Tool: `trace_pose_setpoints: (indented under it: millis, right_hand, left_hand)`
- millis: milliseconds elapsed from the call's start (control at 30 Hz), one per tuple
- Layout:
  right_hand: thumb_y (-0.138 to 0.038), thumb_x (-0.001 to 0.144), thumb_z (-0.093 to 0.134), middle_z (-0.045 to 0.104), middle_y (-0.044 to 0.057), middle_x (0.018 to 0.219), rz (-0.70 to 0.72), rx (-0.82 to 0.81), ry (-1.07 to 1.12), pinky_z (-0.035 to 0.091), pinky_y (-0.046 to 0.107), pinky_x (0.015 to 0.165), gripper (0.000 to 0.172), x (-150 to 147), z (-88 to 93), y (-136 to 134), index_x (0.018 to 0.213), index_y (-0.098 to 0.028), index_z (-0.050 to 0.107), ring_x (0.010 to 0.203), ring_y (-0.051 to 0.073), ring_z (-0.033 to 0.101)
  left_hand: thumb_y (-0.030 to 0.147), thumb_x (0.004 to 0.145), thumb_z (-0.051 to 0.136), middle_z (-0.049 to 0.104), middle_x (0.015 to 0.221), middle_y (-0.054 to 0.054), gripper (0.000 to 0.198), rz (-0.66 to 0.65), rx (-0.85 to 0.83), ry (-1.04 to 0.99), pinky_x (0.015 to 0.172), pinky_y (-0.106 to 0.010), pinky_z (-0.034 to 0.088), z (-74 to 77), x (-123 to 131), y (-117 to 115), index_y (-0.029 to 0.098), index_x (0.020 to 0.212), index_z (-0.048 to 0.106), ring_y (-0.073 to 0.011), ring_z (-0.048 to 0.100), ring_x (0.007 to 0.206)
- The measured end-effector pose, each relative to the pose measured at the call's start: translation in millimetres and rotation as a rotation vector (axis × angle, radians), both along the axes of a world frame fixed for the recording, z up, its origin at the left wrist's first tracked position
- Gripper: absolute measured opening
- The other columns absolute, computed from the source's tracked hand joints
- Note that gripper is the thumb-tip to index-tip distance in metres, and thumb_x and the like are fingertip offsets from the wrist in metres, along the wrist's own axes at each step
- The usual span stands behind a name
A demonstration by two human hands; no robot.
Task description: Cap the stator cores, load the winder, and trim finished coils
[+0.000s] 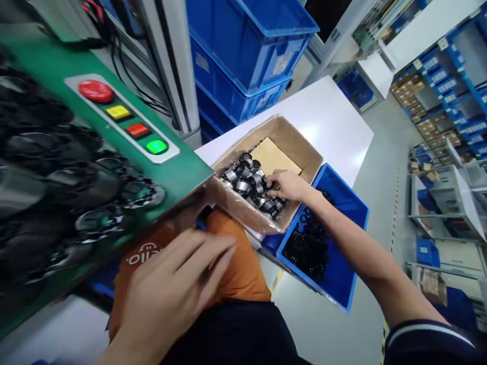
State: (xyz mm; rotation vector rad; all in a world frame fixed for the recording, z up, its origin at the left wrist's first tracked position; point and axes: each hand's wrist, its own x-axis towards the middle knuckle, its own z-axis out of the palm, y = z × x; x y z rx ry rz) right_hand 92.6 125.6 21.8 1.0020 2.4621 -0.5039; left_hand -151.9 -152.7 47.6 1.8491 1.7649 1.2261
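Observation:
My right hand (287,185) reaches into a cardboard box (294,139) and its fingers curl down onto a heap of small black and silver round parts (249,182). Whether it grips one of them is hidden. My left hand (173,296) hangs close to the camera above my lap, fingers stretched out and slightly blurred, holding nothing. It is just below the edge of a green conveyor panel (178,175). Several dark round parts (57,167) lie on the conveyor at the left.
The panel carries a red round button (96,91) and yellow, red and green square buttons. A blue bin (340,268) of black parts sits beside the box. Stacked blue crates (247,56) stand behind a white table (331,116). Shelving racks line the right.

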Motion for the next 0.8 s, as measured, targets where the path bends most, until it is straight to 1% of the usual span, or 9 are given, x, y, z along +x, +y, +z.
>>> trace_pose_setpoints:
  millis: [67,167,233,300,467,533,633,700,800]
  right_hand:
    - [-0.040,0.113,0.090,0.082,0.008,0.128,0.001,0.002,0.037,0.070,0.048,0.107,0.027,2.0,-2.8,1.6,0.124,-0.017,0.082,0.115,0.026,0.080]
    - [-0.027,0.104,0.095,0.081,0.009,0.116,-0.041,0.037,0.149,0.065,0.042,0.098,0.016,13.2,7.7,-3.4,0.109,-0.018,0.082,0.102,0.024,0.077]
    - [-0.026,0.103,0.095,0.081,0.009,0.115,-0.095,0.071,0.258,0.062,0.040,0.094,0.014,26.7,19.4,-12.3,0.107,-0.020,0.083,0.098,0.024,0.077]
    - [-0.031,0.105,0.094,0.082,0.008,0.117,-0.158,0.099,0.387,0.063,0.040,0.093,0.015,42.4,31.2,-24.8,0.108,-0.022,0.082,0.102,0.025,0.080]
    - [-0.054,0.112,0.090,0.084,0.010,0.122,-0.315,0.164,0.679,0.074,0.040,0.090,0.031,68.5,55.9,-62.4,0.107,-0.025,0.081,0.100,0.024,0.083]
    - [-0.057,0.109,0.093,0.086,0.010,0.123,-0.371,0.197,0.780,0.076,0.041,0.088,0.033,69.6,67.8,-77.7,0.105,-0.025,0.083,0.101,0.025,0.084]
    - [-0.046,0.104,0.099,0.088,0.008,0.125,-0.393,0.257,0.889,0.076,0.040,0.086,0.022,64.6,91.6,-102.0,0.105,-0.028,0.087,0.099,0.023,0.085]
    - [-0.040,0.104,0.100,0.090,0.006,0.128,-0.347,0.323,0.907,0.075,0.042,0.086,0.016,58.6,111.2,-121.7,0.107,-0.030,0.089,0.100,0.024,0.086]
    - [-0.036,0.103,0.101,0.090,0.004,0.129,-0.216,0.434,0.912,0.073,0.053,0.101,0.015,44.6,143.2,-157.1,0.113,-0.037,0.090,0.111,0.030,0.086]
  left_hand:
    - [0.023,0.121,0.061,0.087,0.111,-0.007,0.026,-0.131,-0.016,0.245,0.093,-0.047,0.069,-0.8,20.9,57.4,0.029,0.120,0.086,-0.0301,0.083,0.106]
    - [0.017,0.119,0.059,0.081,0.145,-0.022,0.034,-0.197,-0.346,0.572,0.110,-0.053,0.064,-6.9,51.4,142.9,0.019,0.139,0.087,-0.0418,0.074,0.143]
    - [0.015,0.119,0.060,0.076,0.157,-0.025,0.037,-0.243,-0.466,0.648,0.120,-0.054,0.058,-13.7,62.5,178.3,0.016,0.144,0.086,-0.0433,0.066,0.155]
    - [0.013,0.118,0.058,0.076,0.158,-0.025,0.039,-0.284,-0.500,0.662,0.124,-0.054,0.053,-21.2,65.0,193.3,0.015,0.145,0.086,-0.0425,0.063,0.157]
    - [0.001,0.114,0.050,0.079,0.158,-0.023,0.051,-0.306,-0.509,0.600,0.127,-0.054,0.048,-29.8,59.2,195.4,0.015,0.146,0.086,-0.0406,0.061,0.159]
    - [-0.003,0.110,0.052,0.081,0.154,-0.023,0.048,-0.313,-0.495,0.522,0.128,-0.054,0.048,-23.8,58.8,194.9,0.014,0.137,0.088,-0.0400,0.062,0.158]
    - [-0.001,0.109,0.058,0.082,0.147,-0.025,0.035,-0.301,-0.455,0.333,0.127,-0.055,0.051,-2.1,56.9,180.5,0.010,0.127,0.086,-0.0415,0.066,0.154]
    - [0.007,0.114,0.062,0.080,0.149,-0.025,0.026,-0.270,-0.418,0.165,0.124,-0.055,0.055,15.6,50.6,150.2,0.010,0.129,0.083,-0.0414,0.071,0.147]
    - [0.027,0.117,0.072,0.077,0.151,-0.018,0.014,-0.257,-0.365,-0.220,0.115,-0.050,0.061,32.0,32.8,69.2,0.017,0.126,0.076,-0.0338,0.079,0.128]
